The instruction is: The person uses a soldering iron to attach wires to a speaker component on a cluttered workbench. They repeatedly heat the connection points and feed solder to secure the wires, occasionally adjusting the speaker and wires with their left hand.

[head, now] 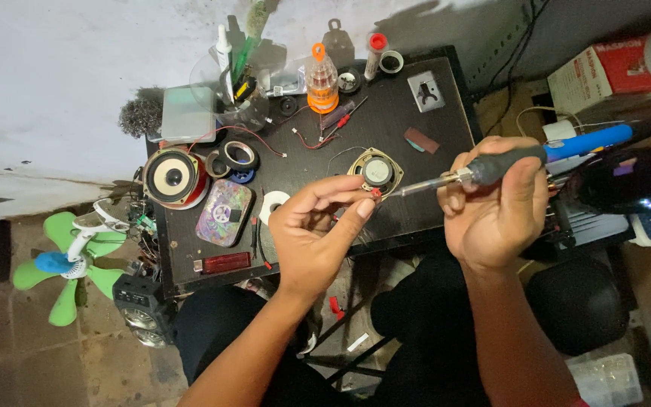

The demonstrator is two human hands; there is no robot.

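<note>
Fingers of the left hand (312, 226) are pinching a red wire end (375, 194); the right hand (495, 207) is gripping the soldering iron (491, 167), its tip pointing left toward the wire, near the table's front edge (190, 280).

The soldering iron (506, 162) has a matt dark rubbery grip, glossy blue plastic rear and bare metal shaft. The worktop (386, 120) looks matt black. Beside the iron's tip, the speaker (377, 172) shows a shiny metal frame.

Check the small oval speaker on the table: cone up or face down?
Face down: the oval speaker shows its round magnet and metal frame on top, cone hidden against the black table.
</note>
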